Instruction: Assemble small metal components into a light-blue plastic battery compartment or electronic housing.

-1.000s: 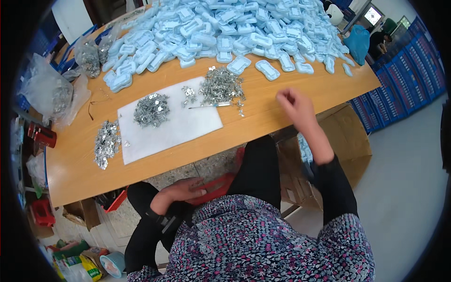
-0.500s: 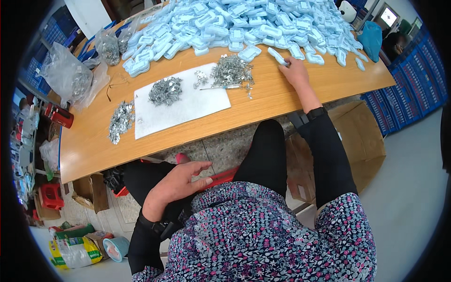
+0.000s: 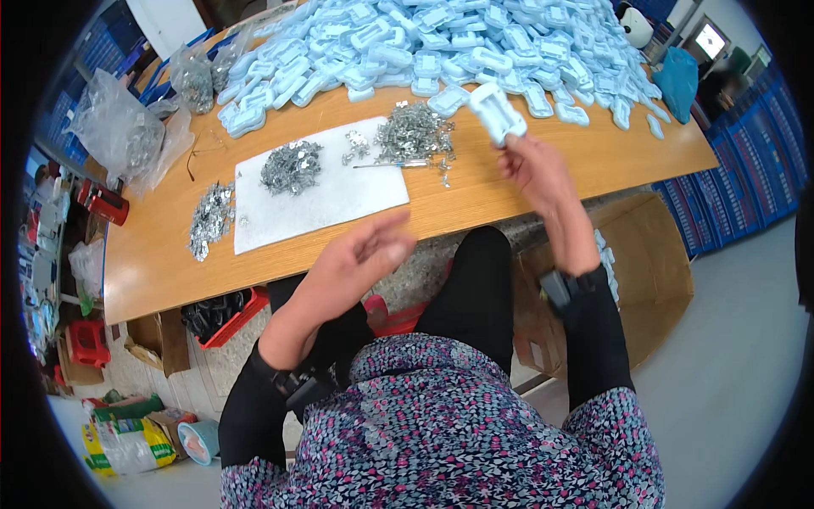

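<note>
Casing (image 3: 497,113), light blue, is held tilted above the tabletop (image 3: 471,182), its near end pinched between thumb and fingers of the right hand (image 3: 538,174). The left hand (image 3: 360,254), fingers loosely parted, is to the left of it and nearer the body, well apart. White pad (image 3: 339,212) bears small metal parts (image 3: 291,167); a pile of similar casings (image 3: 407,51) lies beyond.

Right hand (image 3: 541,174) hides part of the case (image 3: 494,110) — pile (image 3: 454,38) cut off above, metal bits (image 3: 291,168) too small to tell.
</note>
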### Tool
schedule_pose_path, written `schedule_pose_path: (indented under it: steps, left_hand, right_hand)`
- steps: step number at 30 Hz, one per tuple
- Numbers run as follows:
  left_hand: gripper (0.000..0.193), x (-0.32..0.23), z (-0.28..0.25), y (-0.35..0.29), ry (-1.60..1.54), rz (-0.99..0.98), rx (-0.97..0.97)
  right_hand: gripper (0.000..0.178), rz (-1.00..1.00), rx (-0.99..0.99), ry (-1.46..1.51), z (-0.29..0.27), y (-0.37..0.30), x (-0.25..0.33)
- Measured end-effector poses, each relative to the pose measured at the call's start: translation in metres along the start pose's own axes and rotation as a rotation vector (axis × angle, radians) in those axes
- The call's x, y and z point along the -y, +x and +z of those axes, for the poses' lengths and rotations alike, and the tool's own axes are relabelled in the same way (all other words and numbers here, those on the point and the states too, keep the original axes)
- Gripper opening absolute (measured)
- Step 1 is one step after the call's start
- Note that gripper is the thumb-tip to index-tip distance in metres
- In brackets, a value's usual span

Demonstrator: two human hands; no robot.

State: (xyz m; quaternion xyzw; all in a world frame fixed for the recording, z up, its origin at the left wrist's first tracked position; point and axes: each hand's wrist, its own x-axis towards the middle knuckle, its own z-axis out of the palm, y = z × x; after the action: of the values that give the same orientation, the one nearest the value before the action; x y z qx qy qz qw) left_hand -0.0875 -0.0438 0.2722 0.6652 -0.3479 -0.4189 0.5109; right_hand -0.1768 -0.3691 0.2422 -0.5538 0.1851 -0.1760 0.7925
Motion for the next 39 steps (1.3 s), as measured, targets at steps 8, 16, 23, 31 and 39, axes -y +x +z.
schedule_pose_path:
  steps: [8,16,23,31,39]
  left_hand:
    - [0.064,-0.004,0.023,0.077,-0.729,0.254,-0.256]
    - [0.055,0.027,-0.044,0.056,-0.743,0.12,-0.423]
    - [0.042,0.052,-0.045,0.053,-0.747,0.083,-0.37]
    - [0.042,0.056,-0.057,0.051,-0.751,0.098,-0.184]
    - [0.042,0.054,-0.059,0.047,-0.785,0.099,-0.193]
  right_hand:
    - [0.029,0.348,0.407,0.169,0.081,-0.063,-0.034]
    - [0.023,-0.126,-0.015,-0.928,0.028,-0.006,-0.01]
    - [0.018,-0.234,-0.033,-1.113,0.047,-0.003,-0.039]
    - [0.016,-0.299,-0.138,-1.232,0.058,-0.002,-0.052]
    - [0.013,-0.339,-0.1,-1.248,0.07,0.0,-0.054]
